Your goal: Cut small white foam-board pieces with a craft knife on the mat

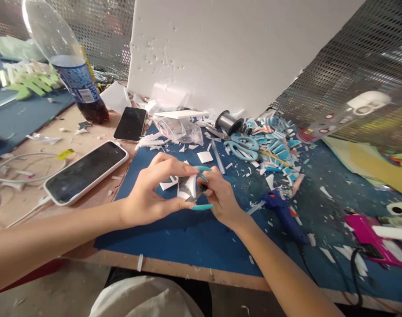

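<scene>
My left hand (pixel 151 193) and my right hand (pixel 222 196) meet over the blue cutting mat (pixel 187 237). Both pinch one small white and grey piece (pixel 187 188) between fingers with long teal nails. The left thumb and forefinger close round its left side. The right hand's fingers curl against its right edge, and a small dark thing shows at those fingertips; I cannot make it out. A further white scrap (pixel 167 182) lies on the mat under the left fingers.
Two phones (pixel 85 171) (pixel 130 124) lie left of the mat, by a cola bottle (pixel 75 83). Teal scissors (pixel 243 146), a wire spool (pixel 227 122), a blue glue gun (pixel 285 215), a pink glue gun (pixel 372 235) and paper scraps lie to the right. A white foam board (pixel 227 53) stands behind.
</scene>
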The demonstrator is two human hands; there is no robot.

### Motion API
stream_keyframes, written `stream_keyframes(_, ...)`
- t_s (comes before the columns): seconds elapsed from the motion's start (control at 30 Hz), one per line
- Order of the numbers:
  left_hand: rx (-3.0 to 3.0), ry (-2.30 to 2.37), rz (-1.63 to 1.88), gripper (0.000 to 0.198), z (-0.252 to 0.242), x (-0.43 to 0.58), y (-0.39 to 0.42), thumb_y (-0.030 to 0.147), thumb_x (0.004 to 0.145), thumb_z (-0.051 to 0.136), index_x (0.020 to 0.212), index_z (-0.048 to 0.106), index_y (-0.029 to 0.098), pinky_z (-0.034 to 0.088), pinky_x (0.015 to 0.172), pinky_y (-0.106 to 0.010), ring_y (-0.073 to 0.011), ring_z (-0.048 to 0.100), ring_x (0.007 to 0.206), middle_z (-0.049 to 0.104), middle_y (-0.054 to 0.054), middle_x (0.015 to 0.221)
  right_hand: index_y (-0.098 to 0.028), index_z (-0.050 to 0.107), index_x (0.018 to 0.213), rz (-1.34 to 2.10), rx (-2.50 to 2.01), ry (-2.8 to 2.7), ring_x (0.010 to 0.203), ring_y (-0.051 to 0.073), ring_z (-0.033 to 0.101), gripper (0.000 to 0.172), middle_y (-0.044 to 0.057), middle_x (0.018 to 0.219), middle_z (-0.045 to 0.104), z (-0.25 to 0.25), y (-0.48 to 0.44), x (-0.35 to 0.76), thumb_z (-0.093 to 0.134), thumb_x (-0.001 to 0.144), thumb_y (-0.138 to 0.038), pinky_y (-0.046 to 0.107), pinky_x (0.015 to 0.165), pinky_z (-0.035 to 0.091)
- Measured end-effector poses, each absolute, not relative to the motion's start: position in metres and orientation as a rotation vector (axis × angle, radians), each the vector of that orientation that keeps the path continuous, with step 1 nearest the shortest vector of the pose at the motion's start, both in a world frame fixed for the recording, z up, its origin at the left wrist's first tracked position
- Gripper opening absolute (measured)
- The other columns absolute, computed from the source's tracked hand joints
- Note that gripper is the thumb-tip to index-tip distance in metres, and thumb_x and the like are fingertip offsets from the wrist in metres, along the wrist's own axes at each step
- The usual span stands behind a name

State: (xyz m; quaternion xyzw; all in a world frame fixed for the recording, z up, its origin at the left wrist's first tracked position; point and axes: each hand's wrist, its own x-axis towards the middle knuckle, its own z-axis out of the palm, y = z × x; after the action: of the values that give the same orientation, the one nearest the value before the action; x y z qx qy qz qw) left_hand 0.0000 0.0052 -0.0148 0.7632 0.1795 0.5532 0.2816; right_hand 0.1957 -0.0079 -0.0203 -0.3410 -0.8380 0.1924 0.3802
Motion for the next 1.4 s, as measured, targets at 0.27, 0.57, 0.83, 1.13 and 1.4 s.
stream_keyframes(0.27, 2.057, 0.484, 1.475, 0.051, -0.0149, 0.0004, 0.0049, 0.027, 0.066, 0.080, 0.112, 0.059, 0.020, 0.048, 0.078, -0.036, -0.0207, 0.055, 0.088, 0.067, -0.008, 0.095, -0.023, 0.047, 0.082, 0.449, -0.902, -2.138, 0.067, 0.018, 0.045, 0.035, 0.002, 0.069, 0.051, -0.0246, -0.0084, 0.1962, 0.024, 0.097, -0.044, 0.033, 0.065, 0.035)
stream_keyframes(0.57, 2.027, 0.472, 1.484, 0.056, -0.0198, 0.0003, 0.0042, 0.027, 0.064, 0.081, 0.115, 0.059, 0.020, 0.048, 0.083, -0.037, -0.0218, 0.053, 0.095, 0.066, -0.008, 0.098, -0.021, 0.048, 0.082, 0.399, -0.935, -2.119, 0.066, 0.018, 0.045, 0.034, 0.002, 0.067, 0.051, -0.0246, -0.0099, 0.1934, 0.025, 0.097, -0.041, 0.033, 0.067, 0.035)
stream_keyframes(0.83, 1.999, 0.414, 1.604, 0.057, -0.0175, 0.0002, 0.0067, 0.024, 0.063, 0.081, 0.116, 0.060, 0.021, 0.050, 0.077, -0.033, -0.0210, 0.056, 0.091, 0.067, -0.008, 0.097, -0.023, 0.046, 0.082, 0.402, -0.880, -2.084, 0.064, 0.017, 0.043, 0.037, 0.001, 0.066, 0.050, -0.0210, -0.0091, 0.1907, 0.022, 0.096, -0.048, 0.032, 0.062, 0.033)
stream_keyframes(1.13, 1.988, 0.408, 1.598, 0.060, -0.0180, -0.0006, 0.0053, 0.022, 0.063, 0.081, 0.119, 0.059, 0.021, 0.051, 0.078, -0.032, -0.0199, 0.056, 0.090, 0.067, -0.008, 0.100, -0.023, 0.046, 0.083, 0.412, -0.874, -2.098, 0.065, 0.017, 0.043, 0.036, 0.001, 0.067, 0.050, -0.0216, -0.0085, 0.1923, 0.024, 0.095, -0.048, 0.031, 0.061, 0.032)
stream_keyframes(1.4, 1.970, 0.440, 1.496, 0.058, -0.0186, 0.0012, 0.0022, 0.020, 0.063, 0.081, 0.117, 0.060, 0.021, 0.050, 0.083, -0.035, -0.0212, 0.054, 0.095, 0.067, -0.008, 0.102, -0.022, 0.049, 0.084, 0.390, -0.905, -2.086, 0.062, 0.015, 0.046, 0.031, 0.000, 0.071, 0.057, -0.0215, -0.0118, 0.1894, 0.027, 0.097, -0.041, 0.032, 0.068, 0.035)
